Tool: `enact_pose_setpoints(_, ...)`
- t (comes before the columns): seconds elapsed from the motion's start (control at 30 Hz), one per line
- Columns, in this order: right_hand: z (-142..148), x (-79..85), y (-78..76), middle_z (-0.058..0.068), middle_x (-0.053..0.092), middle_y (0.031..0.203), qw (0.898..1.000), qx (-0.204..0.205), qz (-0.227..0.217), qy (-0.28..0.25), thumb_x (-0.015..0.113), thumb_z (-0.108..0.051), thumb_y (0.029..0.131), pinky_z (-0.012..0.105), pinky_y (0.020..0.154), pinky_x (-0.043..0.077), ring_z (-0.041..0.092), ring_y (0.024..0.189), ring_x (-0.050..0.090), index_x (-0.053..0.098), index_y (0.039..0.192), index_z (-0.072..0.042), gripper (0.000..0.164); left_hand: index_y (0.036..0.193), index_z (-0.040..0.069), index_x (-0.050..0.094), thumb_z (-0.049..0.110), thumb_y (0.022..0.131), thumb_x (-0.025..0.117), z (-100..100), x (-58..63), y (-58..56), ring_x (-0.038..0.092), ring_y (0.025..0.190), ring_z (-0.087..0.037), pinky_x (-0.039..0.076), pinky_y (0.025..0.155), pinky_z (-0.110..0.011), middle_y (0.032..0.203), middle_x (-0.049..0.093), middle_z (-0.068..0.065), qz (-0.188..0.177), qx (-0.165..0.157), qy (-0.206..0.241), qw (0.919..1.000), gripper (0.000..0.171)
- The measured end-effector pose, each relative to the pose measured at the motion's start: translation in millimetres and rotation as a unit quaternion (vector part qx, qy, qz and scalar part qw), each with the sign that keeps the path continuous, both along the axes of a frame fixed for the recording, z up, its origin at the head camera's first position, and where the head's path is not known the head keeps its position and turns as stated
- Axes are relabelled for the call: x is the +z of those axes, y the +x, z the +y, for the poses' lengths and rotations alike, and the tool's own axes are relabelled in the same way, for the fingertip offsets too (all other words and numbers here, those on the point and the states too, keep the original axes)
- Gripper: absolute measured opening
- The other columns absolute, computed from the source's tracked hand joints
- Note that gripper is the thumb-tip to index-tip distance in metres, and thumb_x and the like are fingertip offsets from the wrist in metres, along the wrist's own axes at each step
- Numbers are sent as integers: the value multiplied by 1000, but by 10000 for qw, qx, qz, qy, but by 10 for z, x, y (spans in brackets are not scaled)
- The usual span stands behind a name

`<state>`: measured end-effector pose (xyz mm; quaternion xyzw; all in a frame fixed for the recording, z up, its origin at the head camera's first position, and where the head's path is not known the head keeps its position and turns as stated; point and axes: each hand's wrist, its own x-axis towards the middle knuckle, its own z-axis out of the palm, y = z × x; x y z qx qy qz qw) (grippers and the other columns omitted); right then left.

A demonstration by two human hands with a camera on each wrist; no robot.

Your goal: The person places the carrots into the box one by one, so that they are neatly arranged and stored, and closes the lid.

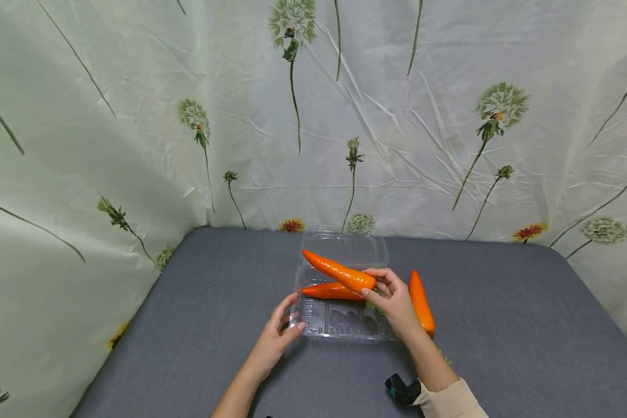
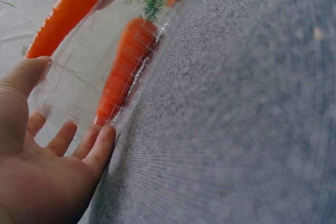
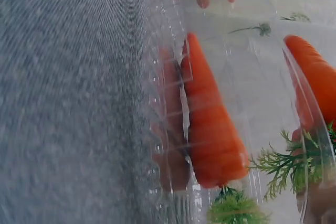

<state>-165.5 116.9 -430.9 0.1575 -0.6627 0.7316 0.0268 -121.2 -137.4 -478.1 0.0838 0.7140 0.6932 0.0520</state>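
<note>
A bright orange carrot point(image 1: 339, 274), probably artificial, is gripped near its leafy top by my right hand point(image 1: 394, 299), above a clear plastic container point(image 1: 339, 334). Its tip points left and slightly away. Below it, a second carrot point(image 1: 328, 291) lies in the container, its green top showing through the wall in the right wrist view point(image 3: 233, 208). The spread fingers and thumb of my left hand point(image 1: 273, 337) touch the container's left end from outside; the left wrist view shows that palm point(image 2: 47, 182) uncurled. To the right, a third carrot point(image 1: 420, 302) lies on the table.
The container's lid point(image 1: 345, 248) is folded back toward the curtain. A dark grey cloth covers the table point(image 1: 214, 278). A flower-print curtain point(image 1: 240, 116) hangs behind and at the left. A black device point(image 1: 402, 390) sits by my right wrist.
</note>
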Motion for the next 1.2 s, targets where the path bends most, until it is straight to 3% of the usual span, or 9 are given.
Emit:
enact_pose_setpoints(0.3,148,-99,-46,10,53,110,9992,102,288,240,60,7,81,27,71,49,14,97,57,47,111,9,33,138,14,30,12,85,62,0,5,-4,34,121,-36,39,86,-29,141,24,-14,62,1,-5,10000,62)
enact_pose_setpoints(0.53,231,-130,-39,22,51,109,9961,-18,584,668,62,6,80,25,71,48,11,95,57,49,109,11,32,139,15,30,12,85,62,10,11,-2,34,121,-34,38,87,-30,141,24,-13,2,36,-19,10000,63)
enact_pose_setpoints(0.9,270,-121,-35,25,52,112,9912,258,421,1229,64,-2,81,27,73,48,13,95,57,53,112,7,34,139,16,30,11,85,62,11,-13,-18,34,121,-34,39,86,-32,142,23,-13,0,19,13,10000,63)
enact_pose_setpoints(1.2,231,-103,-48,22,52,113,9837,758,124,1628,65,-9,82,31,71,49,27,96,56,54,113,4,35,138,5,28,4,85,59,48,226,67,34,119,-40,40,83,-26,139,25,-19,-10,2,-52,10000,62)
